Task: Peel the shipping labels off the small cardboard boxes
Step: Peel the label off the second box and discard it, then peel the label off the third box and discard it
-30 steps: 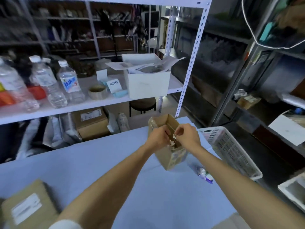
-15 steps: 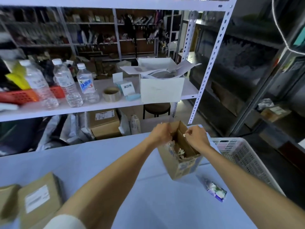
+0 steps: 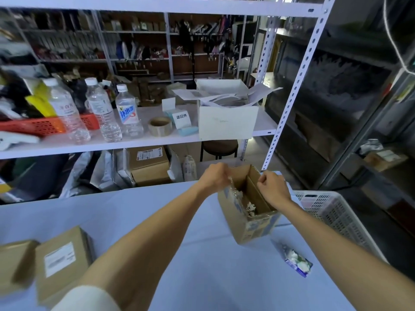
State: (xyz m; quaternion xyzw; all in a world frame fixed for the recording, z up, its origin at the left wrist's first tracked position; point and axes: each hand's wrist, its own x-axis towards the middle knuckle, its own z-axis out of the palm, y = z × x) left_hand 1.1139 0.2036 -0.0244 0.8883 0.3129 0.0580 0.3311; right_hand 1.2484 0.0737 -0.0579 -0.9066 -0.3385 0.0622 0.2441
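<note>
Three clear plastic water bottles (image 3: 102, 111) stand on the white metal shelf (image 3: 143, 140) behind the pale blue table (image 3: 202, 277), beside a brown roll of packing tape (image 3: 160, 126) and an open white carton (image 3: 226, 117). A white perforated plastic basket (image 3: 332, 212) sits at the table's right edge, and a crumpled blue-and-white wad of peeled label (image 3: 296, 261) lies on the table just in front of it.

Above the table's far middle, the small open brown cardboard box (image 3: 244, 218) is held tilted between both hands. The left hand (image 3: 214, 178) is curled closed, pinching a strip of clear tape or label at the box's left top edge. The right hand (image 3: 272, 187) is closed on the right flap. Torn white scraps lie inside the box.

At near left, two flat brown cardboard boxes (image 3: 60, 261) rest on the table, the nearer with a white shipping label (image 3: 58, 259) on top.
</note>
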